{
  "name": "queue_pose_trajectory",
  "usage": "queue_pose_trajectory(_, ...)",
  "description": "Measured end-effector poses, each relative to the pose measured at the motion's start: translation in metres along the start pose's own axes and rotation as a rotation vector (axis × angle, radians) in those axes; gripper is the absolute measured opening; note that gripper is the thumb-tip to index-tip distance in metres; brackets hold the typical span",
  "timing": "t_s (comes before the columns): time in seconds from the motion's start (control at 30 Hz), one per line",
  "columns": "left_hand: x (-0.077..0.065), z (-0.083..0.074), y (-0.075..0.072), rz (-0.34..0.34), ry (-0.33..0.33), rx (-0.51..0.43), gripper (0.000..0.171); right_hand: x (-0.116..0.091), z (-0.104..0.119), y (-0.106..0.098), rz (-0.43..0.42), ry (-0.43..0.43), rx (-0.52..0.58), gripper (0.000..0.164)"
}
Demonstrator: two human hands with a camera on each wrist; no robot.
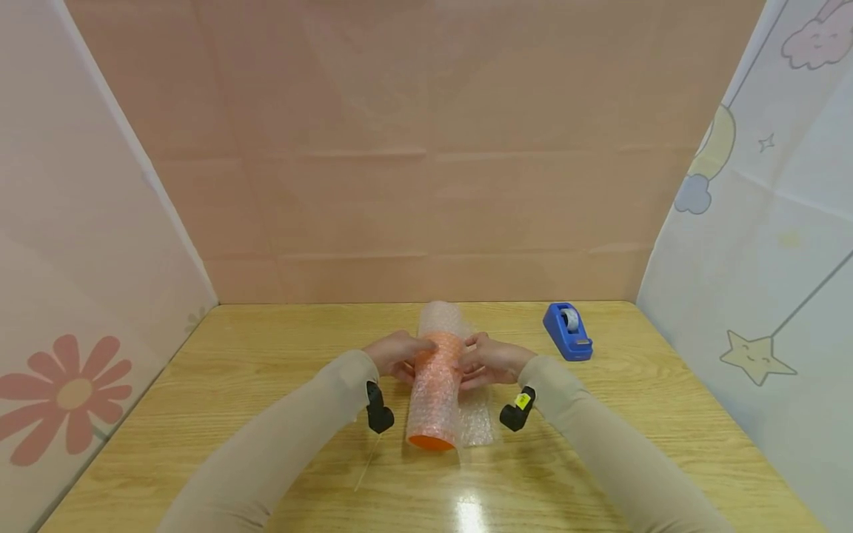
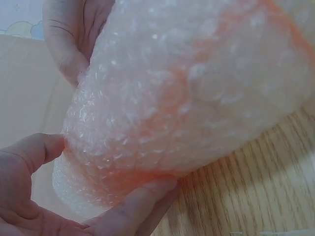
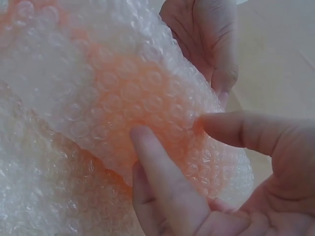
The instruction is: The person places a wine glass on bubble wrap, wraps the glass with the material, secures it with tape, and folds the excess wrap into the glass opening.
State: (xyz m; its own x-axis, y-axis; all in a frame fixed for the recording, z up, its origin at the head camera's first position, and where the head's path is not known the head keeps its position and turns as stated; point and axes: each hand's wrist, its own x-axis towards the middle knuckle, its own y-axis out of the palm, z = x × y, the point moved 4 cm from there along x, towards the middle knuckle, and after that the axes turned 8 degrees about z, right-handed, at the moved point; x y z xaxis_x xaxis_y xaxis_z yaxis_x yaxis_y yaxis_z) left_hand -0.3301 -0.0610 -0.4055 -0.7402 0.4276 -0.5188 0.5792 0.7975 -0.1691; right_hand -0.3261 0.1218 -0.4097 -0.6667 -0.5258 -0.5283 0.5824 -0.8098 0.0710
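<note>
Bubble-wrapped orange roll (image 1: 435,414) lies about midway between the side edges of the table (image 1: 300,329), gripped by the half-curled fingers of left hand (image 1: 397,352) and right hand (image 1: 492,360), and might unwind should they slacken while its flap (image 1: 478,426) lies loose.

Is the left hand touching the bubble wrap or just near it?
Touching. The left wrist view shows it: the left hand has its thumb and fingers against the bubble wrap.

Left grip (image 1: 395,352) and right grip (image 1: 494,358) hold an orange bubble-wrapped cylinder (image 1: 435,403) on the table (image 1: 280,355), a blue tape dispenser (image 1: 568,340) rightward.
</note>
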Motion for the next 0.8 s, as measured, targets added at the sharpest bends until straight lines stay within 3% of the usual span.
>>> queue_pose_trajectory(0.23, -0.0012, -0.0014, 0.0011, 0.008, 0.018, 0.02, 0.039, -0.0016, 0.0022, 0.0017, 0.044, -0.007, -0.037, 0.059)
queue_pose_trajectory(0.43, -0.0011, -0.0017, 0.0028, 0.017, 0.032, 0.003, 0.043, -0.0034, 0.0026, 0.0027, 0.07, -0.014, -0.082, 0.072)
queue_pose_trajectory(0.8, -0.0011, -0.0019, 0.0028, 0.004, 0.016, 0.007, 0.046, -0.0019, 0.0013, 0.0048, 0.007, 0.007, -0.068, 0.08)
